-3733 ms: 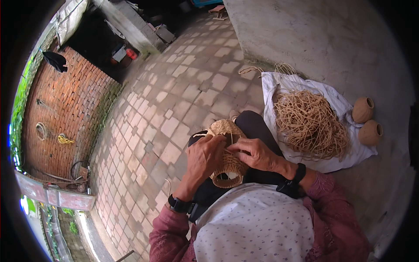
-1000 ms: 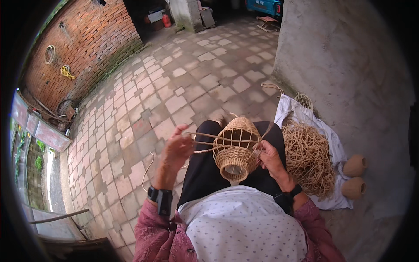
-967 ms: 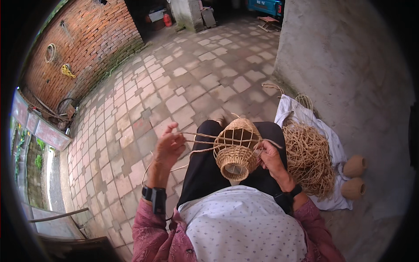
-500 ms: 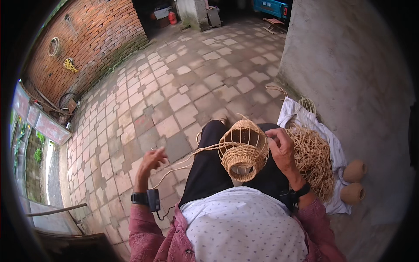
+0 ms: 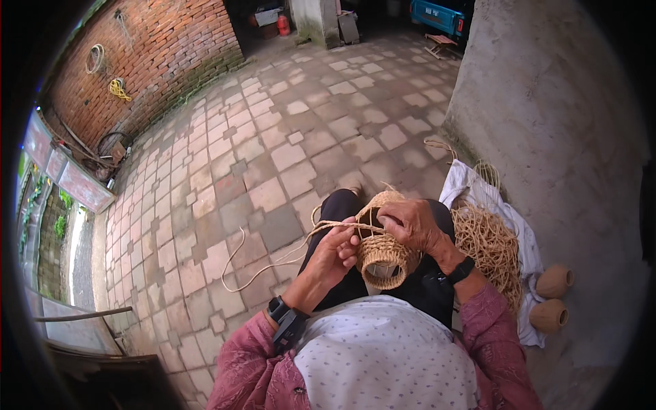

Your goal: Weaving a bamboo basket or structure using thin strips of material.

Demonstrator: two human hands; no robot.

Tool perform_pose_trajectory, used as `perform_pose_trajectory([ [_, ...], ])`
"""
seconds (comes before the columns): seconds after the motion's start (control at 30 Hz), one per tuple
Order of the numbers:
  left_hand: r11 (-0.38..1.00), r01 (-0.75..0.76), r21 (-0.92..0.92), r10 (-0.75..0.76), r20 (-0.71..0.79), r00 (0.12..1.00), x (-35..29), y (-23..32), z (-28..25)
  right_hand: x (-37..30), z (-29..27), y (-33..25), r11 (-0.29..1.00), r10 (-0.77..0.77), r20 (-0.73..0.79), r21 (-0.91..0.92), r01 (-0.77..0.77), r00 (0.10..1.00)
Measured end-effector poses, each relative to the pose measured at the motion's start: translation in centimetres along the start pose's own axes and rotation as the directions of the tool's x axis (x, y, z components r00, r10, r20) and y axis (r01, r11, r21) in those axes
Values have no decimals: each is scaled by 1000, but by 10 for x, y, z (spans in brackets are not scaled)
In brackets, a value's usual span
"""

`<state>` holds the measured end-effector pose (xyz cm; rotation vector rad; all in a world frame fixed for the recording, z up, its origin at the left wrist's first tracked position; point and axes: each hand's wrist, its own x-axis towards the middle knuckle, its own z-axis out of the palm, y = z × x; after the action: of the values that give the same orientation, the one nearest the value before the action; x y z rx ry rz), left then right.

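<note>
A small woven straw basket (image 5: 380, 250) lies across my lap, its round ringed opening toward me and bare upright ribs showing in its middle. Several strands of straw cord (image 5: 283, 262) run from its left side down to the paving. My left hand (image 5: 333, 254) is closed in a pinch on the cord, right beside the ribs. Over the basket's upper right bends my right hand (image 5: 415, 224), its thumb and fingers pinched where the cord meets the ribs. That hand hides part of the weave.
To my right, a heap of loose straw cord (image 5: 484, 249) lies on a white cloth (image 5: 462, 179). Two small woven pots (image 5: 555, 281) stand beside it, near the grey wall (image 5: 553, 123). A brick wall (image 5: 164, 55) rises at the far left beyond the paving (image 5: 205, 225).
My left hand has come in from the left to the basket and taken hold of the cord. My right hand has moved from the basket's right side over onto its ribs.
</note>
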<state>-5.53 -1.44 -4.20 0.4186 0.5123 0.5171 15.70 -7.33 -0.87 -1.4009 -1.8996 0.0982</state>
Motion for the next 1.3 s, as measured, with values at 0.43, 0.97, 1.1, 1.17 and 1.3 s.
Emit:
perform_pose_trajectory([
  [0.43, 449, -217, 867, 117, 184, 976, 19, 18, 12, -46, 29, -22, 866, 498, -343, 243, -437, 796],
  [0.97, 341, -227, 912, 350, 100, 931, 28, 3, 17, -49, 27, -23, 825, 552, -319, 344, -449, 770],
  [1.1, -104, -142, 984, 524, 176, 833, 10, 9, 14, -60, 29, -11, 794, 588, -327, 407, -451, 740],
  [1.17, -125, -170, 978, 524, 210, 825, 9, 22, -8, -61, 27, -13, 795, 590, -347, 405, -451, 729],
  [1.3, 351, -196, 915, 332, 74, 940, 11, 38, -21, -67, 31, -9, 788, 589, -344, 445, -426, 731],
])
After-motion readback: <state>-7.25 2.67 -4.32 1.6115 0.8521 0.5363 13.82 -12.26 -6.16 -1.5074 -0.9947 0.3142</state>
